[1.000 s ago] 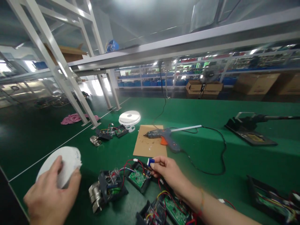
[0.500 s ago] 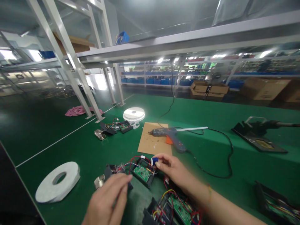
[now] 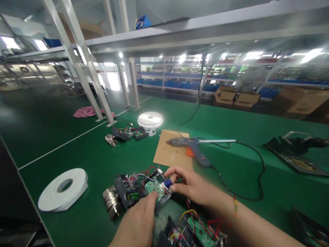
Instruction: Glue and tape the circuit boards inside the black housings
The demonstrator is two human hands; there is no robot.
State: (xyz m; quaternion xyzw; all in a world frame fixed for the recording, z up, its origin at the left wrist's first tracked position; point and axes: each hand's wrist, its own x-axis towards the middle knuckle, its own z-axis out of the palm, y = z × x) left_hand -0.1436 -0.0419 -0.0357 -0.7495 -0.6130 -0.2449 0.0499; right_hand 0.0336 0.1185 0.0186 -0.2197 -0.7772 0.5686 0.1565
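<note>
A black housing with a green circuit board (image 3: 153,187) lies in front of me, wired to a second black part (image 3: 125,192) with a metal fitting (image 3: 112,202). Between thumb and fingers, my right hand (image 3: 186,183) pinches a small blue component (image 3: 168,183) over the board's right end. My left hand (image 3: 140,218) rests at the board's near edge, its thumb on the board; its other fingers are mostly hidden under the hand. Nearer to me sits another opened unit with a green board (image 3: 202,231) and red and yellow wires.
A glue gun (image 3: 196,151) lies on a cardboard sheet (image 3: 164,154), its cord curving right. White tape rolls (image 3: 55,193) (image 3: 150,119), another opened unit (image 3: 140,133) and a black stand (image 3: 295,154) are on the green table (image 3: 89,154). Shelf posts (image 3: 89,68) rise at left.
My left hand has moved right onto the board's near edge, uncovering the metal fitting. My right hand has brought the blue component over the board. The camera view has shifted slightly.
</note>
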